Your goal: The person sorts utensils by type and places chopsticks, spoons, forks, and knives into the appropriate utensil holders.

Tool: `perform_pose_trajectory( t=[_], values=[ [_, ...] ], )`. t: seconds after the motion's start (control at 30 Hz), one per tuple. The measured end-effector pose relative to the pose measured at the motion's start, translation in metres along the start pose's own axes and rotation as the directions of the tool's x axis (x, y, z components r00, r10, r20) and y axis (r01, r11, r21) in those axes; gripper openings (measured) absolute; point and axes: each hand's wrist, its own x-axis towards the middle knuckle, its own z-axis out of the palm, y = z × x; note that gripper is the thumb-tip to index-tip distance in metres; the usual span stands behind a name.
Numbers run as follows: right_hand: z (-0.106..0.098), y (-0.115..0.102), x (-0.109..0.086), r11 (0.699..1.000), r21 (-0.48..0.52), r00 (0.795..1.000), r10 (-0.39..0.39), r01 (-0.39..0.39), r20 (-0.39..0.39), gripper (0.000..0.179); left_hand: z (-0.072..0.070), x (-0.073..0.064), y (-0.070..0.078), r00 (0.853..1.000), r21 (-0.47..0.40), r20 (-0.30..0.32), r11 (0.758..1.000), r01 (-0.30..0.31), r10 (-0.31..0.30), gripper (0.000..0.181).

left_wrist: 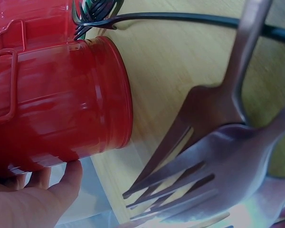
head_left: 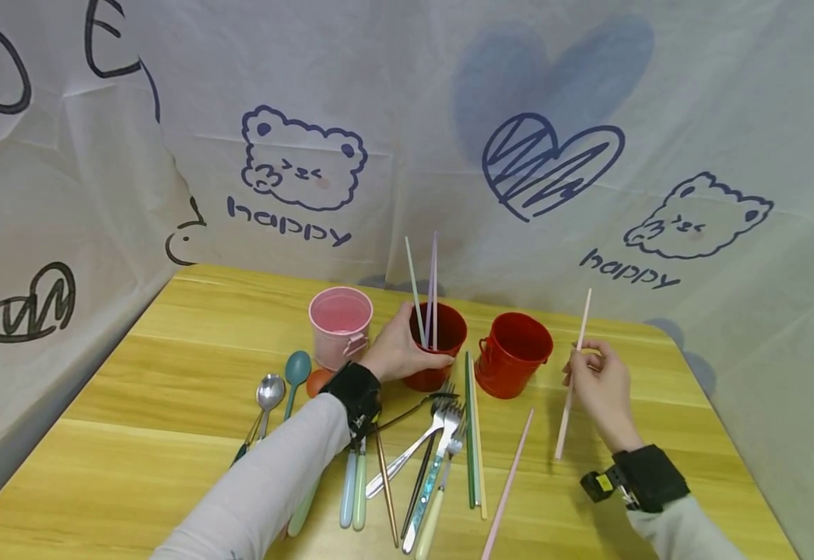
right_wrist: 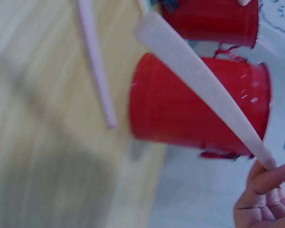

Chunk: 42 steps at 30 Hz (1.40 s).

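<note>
My left hand (head_left: 401,350) grips the side of a red bucket (head_left: 454,327), fingers behind it and thumb across its front. In that bucket stand several pale chopsticks (head_left: 429,295), white-green and lilac. At the right, my right hand (head_left: 599,381) pinches a pale pink chopstick (head_left: 565,416) that slants upright above the table. A second red bucket (head_left: 512,358) stands between the two hands. Another pink chopstick (head_left: 508,486) lies on the table left of my right hand. In the left wrist view, forks (left_wrist: 213,166) lie close to the held bucket (left_wrist: 61,104).
Left of the red buckets is a pink bucket (head_left: 340,327). Spoons (head_left: 298,367) lie below it at the left. Forks and knives with coloured handles (head_left: 421,505) spread across the front middle, beside green and yellow chopsticks (head_left: 475,451). A drawn-on white cloth (head_left: 407,155) hangs behind the table.
</note>
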Motion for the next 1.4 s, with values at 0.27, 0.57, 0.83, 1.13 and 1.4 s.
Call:
perform_pose_trajectory(
  t=[0.27, 0.57, 0.83, 1.13, 1.4],
  values=[
    [0.016, -0.038, -0.002, 0.961, 0.205, 0.982, -0.169, 0.184, -0.088, 0.017, -0.001, -0.002, 0.001, 1.000, -0.002, -0.001, 1.000, 0.005, -0.005, 0.088],
    [0.043, -0.073, 0.009, 0.845, 0.361, 0.919, -0.367, 0.394, -0.142, 0.019, -0.001, -0.002, 0.001, 1.000, 0.001, 0.002, 1.000, 0.009, -0.009, 0.089],
    [0.061, -0.105, 0.025, 0.829, 0.340, 0.895, -0.421, 0.445, -0.144, 0.023, -0.001, -0.002, 0.003, 1.000, -0.003, -0.001, 1.000, 0.014, -0.014, 0.088],
    [0.080, -0.124, 0.043, 0.795, 0.338, 0.863, -0.462, 0.505, -0.203, 0.026, 0.000, -0.002, 0.001, 1.000, -0.018, 0.005, 1.000, 0.018, -0.018, 0.088],
    [0.097, -0.124, 0.049, 0.800, 0.347, 0.871, -0.467, 0.490, -0.153, 0.026, 0.001, 0.000, 0.001, 1.000, -0.012, -0.002, 1.000, 0.009, -0.009, 0.088]
  ],
)
